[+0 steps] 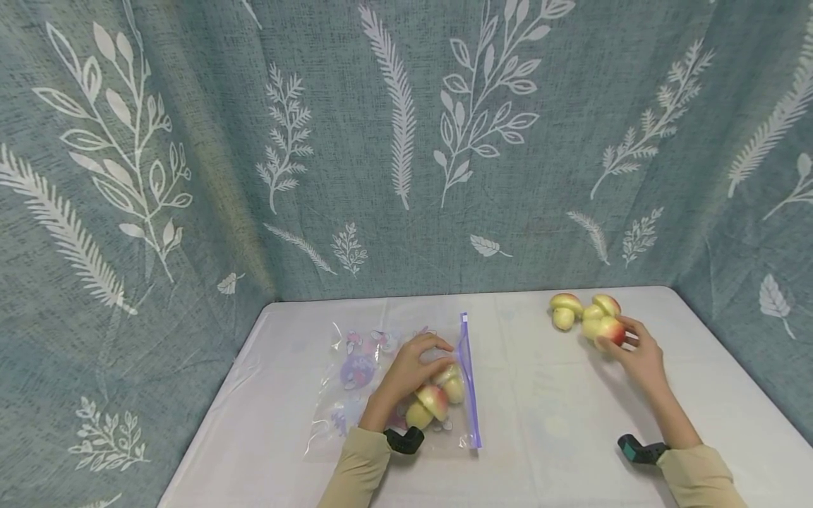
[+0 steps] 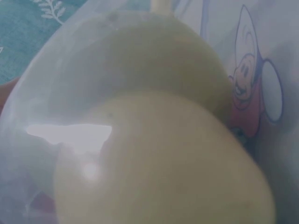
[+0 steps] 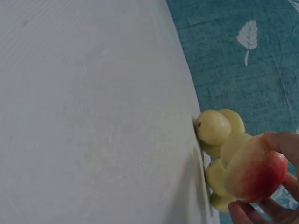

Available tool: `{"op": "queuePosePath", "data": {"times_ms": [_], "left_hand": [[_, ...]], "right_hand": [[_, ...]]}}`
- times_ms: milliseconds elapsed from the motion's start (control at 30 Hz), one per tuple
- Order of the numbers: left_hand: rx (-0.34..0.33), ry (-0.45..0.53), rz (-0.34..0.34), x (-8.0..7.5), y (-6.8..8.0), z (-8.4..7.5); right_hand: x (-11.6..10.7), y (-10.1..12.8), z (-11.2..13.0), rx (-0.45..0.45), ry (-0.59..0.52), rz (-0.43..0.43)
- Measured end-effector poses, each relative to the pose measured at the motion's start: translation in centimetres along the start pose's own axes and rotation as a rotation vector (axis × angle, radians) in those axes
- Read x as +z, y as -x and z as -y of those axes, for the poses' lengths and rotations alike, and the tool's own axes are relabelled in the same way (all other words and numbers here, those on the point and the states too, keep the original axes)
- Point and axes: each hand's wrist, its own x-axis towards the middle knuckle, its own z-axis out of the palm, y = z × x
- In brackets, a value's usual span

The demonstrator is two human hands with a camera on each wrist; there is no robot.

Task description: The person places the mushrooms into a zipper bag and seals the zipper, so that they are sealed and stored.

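Observation:
A clear zip bag (image 1: 330,416) with a purple zip strip (image 1: 473,409) and cartoon prints lies at the left of the table. Inside it are yellow-and-red toy mushrooms (image 1: 432,401), seen through the film also in the left wrist view. My left hand (image 1: 409,367) is over the bag, thumb and fingers curled at the film beside the zip strip. At the far right, my right hand (image 1: 641,353) grips a toy mushroom (image 3: 257,170) by its red-and-yellow cap, fingers and thumb around it. Two more toy mushrooms (image 1: 563,310) stand right behind the held one.
A white cloth covers the table (image 1: 540,437). Blue-green curtains (image 1: 406,141) with white leaf prints hang behind it and along both sides. A dark wrist camera (image 1: 405,441) is strapped at my left wrist, another camera (image 1: 641,450) at my right.

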Motion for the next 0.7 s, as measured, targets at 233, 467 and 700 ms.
{"op": "queuePosePath", "data": {"times_ms": [233, 467, 700], "left_hand": [[0.021, -0.044, -0.008, 0.1, 0.0, 0.2], [0.024, -0.035, -0.01, 0.1, 0.0, 0.3], [0.015, -0.026, -0.001, 0.1, 0.1, 0.3]], "right_hand": [[1.4, -1.3, -2.2, -0.042, 0.015, -0.017], [1.0, 0.1, 1.7, -0.028, -0.001, 0.024], [1.3, 0.2, 2.1, -0.023, 0.013, 0.035]]}}
